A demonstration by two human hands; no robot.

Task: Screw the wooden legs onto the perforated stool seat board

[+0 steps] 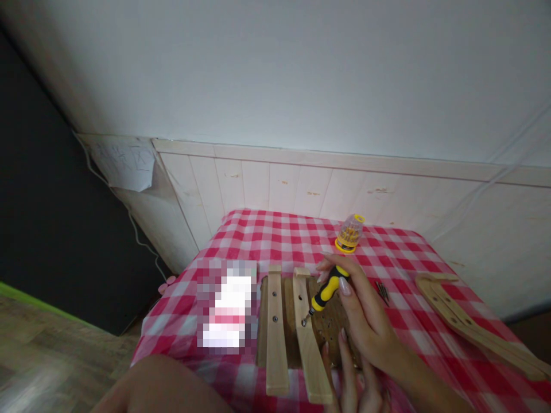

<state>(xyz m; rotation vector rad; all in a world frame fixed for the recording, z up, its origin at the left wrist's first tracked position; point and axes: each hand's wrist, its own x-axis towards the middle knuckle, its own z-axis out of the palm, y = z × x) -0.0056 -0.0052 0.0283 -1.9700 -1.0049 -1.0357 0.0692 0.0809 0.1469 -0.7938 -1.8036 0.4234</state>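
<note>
My right hand [359, 304] is wrapped round the yellow and black handle of a screwdriver [325, 293]. Its tip meets the lower hole of a pale wooden leg [312, 358], where a screw head seems to show. A dark hole sits higher on that leg. My left hand [355, 381] is below the right, fingers stretched out over the brown wooden board [290, 321] and beside the leg's edge; its palm is out of sight. Another pale wooden leg [276, 350], with two dark screws in it, lies parallel on the board.
A clear-capped screwdriver bit case [350, 234] stands towards the wall. Loose screws [381, 291] lie right of my right hand. More curved wooden pieces [469, 324] rest on the checked tablecloth [284, 232] at right. A blurred-out white object [228, 304] lies left of the board.
</note>
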